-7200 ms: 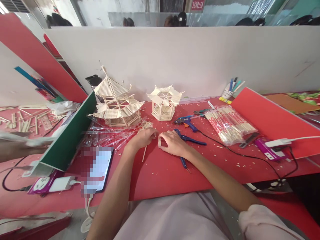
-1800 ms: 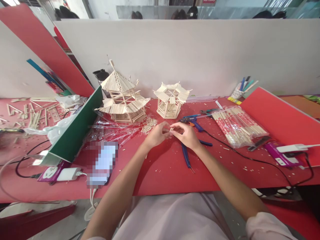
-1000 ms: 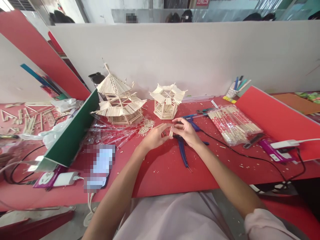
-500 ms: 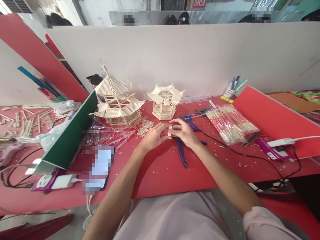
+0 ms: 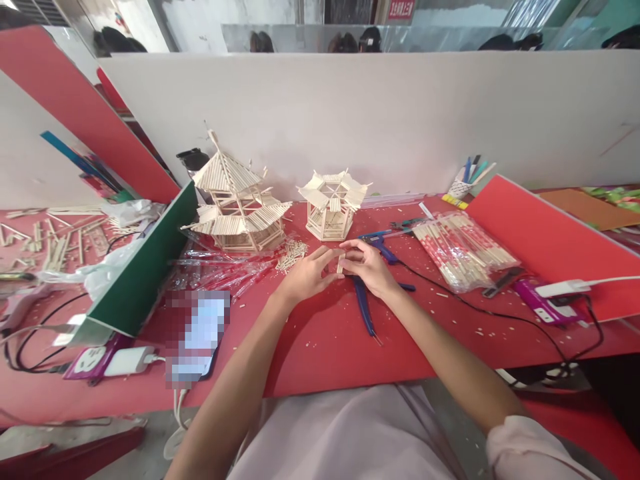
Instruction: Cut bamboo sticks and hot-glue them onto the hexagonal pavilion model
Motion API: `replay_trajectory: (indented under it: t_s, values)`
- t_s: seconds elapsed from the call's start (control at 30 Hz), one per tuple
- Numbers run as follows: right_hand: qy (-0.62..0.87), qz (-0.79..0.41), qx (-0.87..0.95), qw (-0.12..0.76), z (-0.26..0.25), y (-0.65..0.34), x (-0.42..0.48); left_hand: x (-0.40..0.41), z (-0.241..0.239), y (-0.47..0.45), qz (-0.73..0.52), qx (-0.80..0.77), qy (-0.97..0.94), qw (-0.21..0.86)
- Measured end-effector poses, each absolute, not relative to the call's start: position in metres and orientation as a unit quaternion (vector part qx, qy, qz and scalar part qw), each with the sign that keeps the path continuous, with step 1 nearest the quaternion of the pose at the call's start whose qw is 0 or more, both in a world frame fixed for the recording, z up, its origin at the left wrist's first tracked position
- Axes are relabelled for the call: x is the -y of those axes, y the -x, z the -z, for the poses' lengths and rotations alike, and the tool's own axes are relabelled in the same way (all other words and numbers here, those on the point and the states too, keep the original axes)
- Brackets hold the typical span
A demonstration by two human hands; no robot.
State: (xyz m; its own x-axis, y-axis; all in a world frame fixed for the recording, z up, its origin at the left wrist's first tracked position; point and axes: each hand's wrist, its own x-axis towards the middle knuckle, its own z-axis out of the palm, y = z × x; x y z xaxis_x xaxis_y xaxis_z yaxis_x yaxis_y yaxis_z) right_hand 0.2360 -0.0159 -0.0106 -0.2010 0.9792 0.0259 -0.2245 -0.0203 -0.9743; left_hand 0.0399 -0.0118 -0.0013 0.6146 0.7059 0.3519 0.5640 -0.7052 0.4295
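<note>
Where a gap parted them earlier, left hand (image 5: 310, 275) and right hand (image 5: 370, 267) now meet, fingers nearly closed, pinching the small stick panel (image 5: 341, 265) before the hexagonal pavilion model (image 5: 333, 205): steadier work, I'd judge.

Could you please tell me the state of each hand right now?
Left hand: closed, holding short, pale wooden sticks side by side.
Right hand: closed, pinching the same sticks.

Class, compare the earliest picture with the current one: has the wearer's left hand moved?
Yes. Judged against the small stick pavilion, which stays beside the taller pavilion, the left hand has moved rightward in the picture.
</note>
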Motion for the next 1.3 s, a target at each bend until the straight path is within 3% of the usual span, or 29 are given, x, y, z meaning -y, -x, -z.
replay_trajectory:
  t_s: [0.47,0.97,1.3]
  values:
    - [0.396,-0.571,0.522,0.495,0.01,-0.237,0.017,0.014,0.001,-0.043,-0.263,-0.356,-0.883,0.154]
    - [0.422,-0.454,0.586,0.521,0.012,-0.236,0.016,0.012,-0.001,-0.053,-0.378,-0.378,-0.775,0.337]
    - [0.431,-0.434,0.596,0.519,0.015,-0.238,0.013,0.012,0.001,-0.051,-0.368,-0.36,-0.792,0.328]
